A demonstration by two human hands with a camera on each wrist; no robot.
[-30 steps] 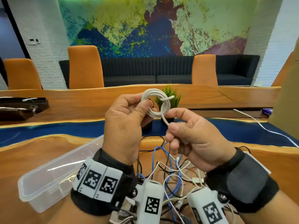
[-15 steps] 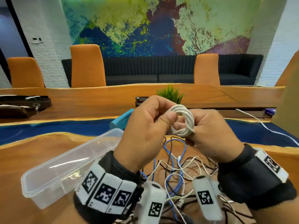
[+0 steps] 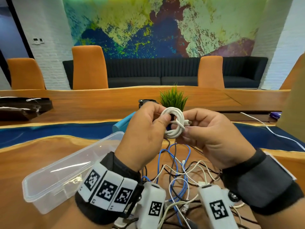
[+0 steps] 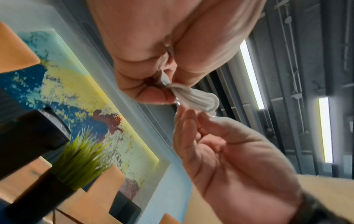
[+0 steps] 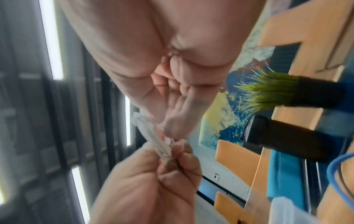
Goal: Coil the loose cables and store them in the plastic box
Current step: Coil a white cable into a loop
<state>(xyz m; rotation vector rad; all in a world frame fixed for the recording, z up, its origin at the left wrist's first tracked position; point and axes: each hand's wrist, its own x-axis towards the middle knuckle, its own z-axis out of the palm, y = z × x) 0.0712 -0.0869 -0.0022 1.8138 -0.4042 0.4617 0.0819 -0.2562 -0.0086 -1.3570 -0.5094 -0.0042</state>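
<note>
A white cable (image 3: 174,123) is wound into a small coil and held up above the table between both hands. My left hand (image 3: 162,120) pinches the coil's left side with thumb and fingers; in the left wrist view the left hand (image 4: 164,91) grips the bunched white cable (image 4: 197,98). My right hand (image 3: 186,128) pinches the coil's right side, where the cable end wraps across it. The right wrist view shows the right hand (image 5: 166,125) on the blurred white cable (image 5: 153,136). The clear plastic box (image 3: 49,184) lies open at lower left.
A tangle of loose blue, white and black cables (image 3: 178,171) lies on the wooden table (image 3: 33,156) under my hands, right of the box. A small green potted plant (image 3: 173,98) stands behind the coil. Another white cable (image 3: 270,131) trails at far right.
The coil has come lower and turned to face the camera. The tail that the right hand pulled down is now wrapped round the coil, and both hands have closed in on it.
</note>
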